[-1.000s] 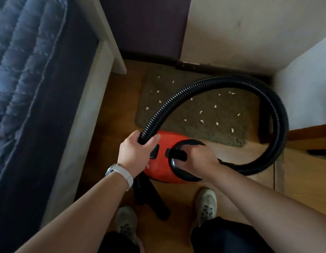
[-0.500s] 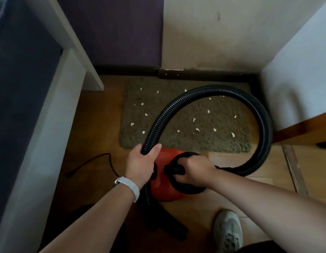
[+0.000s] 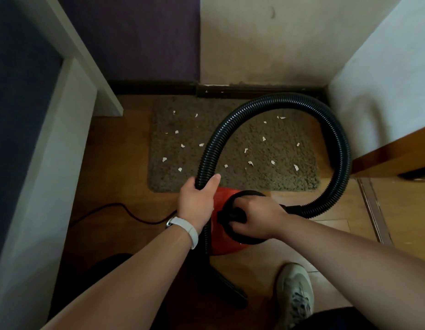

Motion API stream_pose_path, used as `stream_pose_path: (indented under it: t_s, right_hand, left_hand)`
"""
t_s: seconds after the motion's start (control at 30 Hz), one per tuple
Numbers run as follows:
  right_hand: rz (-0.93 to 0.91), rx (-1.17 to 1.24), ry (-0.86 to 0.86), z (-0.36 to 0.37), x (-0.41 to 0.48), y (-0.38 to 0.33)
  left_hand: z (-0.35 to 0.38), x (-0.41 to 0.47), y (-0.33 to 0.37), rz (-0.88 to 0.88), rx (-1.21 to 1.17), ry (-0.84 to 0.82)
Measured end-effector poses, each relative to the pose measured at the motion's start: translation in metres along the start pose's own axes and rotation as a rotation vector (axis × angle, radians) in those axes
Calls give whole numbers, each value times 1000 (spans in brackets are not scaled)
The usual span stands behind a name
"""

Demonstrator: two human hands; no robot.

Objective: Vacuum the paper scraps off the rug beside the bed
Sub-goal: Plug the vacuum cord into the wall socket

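Head view, the only one.

**Hidden or unclear**
- The red vacuum (image 3: 220,197) is showing only in slivers, since both hands and its black top are covering most of the body.
- The black ribbed hose (image 3: 339,148) is disappearing into the left fist. Below the wrist a dark tube (image 3: 227,294) is lying in shadow, and I cannot tell how it joins.
- The bed (image 3: 39,186) is running off the left edge, with only its pale side board and a dark strip showing.
- The hose may be hiding some scraps beneath its arc.
- One shoe (image 3: 296,296) is showing at the bottom.

**Counts**
- There is one vacuum, one hose, one rug (image 3: 173,181) and one black cord (image 3: 125,209) trailing over the wooden floor (image 3: 116,163).
- Roughly seventeen white paper scraps (image 3: 295,167) are lying scattered across the rug pile. The exact number is uncertain.

**Hands and positions**
- The left hand (image 3: 197,198), with a white wristband (image 3: 186,228), is gripping the hose with the thumb wrapped over the top.
- The right hand (image 3: 256,215) is curling around the black carry handle (image 3: 231,214) on top of the vacuum.
- The rug is lying just beyond both hands, between the bed and the right wall. Its near edge is passing just behind the left knuckles.
- The scraps are sitting apart from either hand. The nearest are just beyond the left thumb, and the hose is looping above them.
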State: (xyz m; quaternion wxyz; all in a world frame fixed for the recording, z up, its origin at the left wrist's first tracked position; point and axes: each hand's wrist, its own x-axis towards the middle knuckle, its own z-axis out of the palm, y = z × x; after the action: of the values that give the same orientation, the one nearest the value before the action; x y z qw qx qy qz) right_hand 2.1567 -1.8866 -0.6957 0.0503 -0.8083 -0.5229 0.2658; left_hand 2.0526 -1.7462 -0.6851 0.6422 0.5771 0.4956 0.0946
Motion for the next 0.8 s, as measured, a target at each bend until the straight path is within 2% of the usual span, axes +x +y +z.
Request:
stream_pose_path:
  t_s: [0.23,0.3,0.5,0.67,0.8]
  right_hand:
    - [109,548,126,-5,3,-46]
    - [158,632,137,-2,3,-58]
    - [277,724,174,12,0,-72]
    - [350,789,220,7,-11,-76]
    - [387,658,277,-12,-22,-68]
  left_hand:
    - [0,-2,16,-72,-159,-48]
    - [-4,0,21,-123,-225,-78]
    - [-6,-3,31,-162,-316,-182]
    - [-9,-5,33,-95,-250,-303]
    - [-25,13,30,-42,-168,-367]
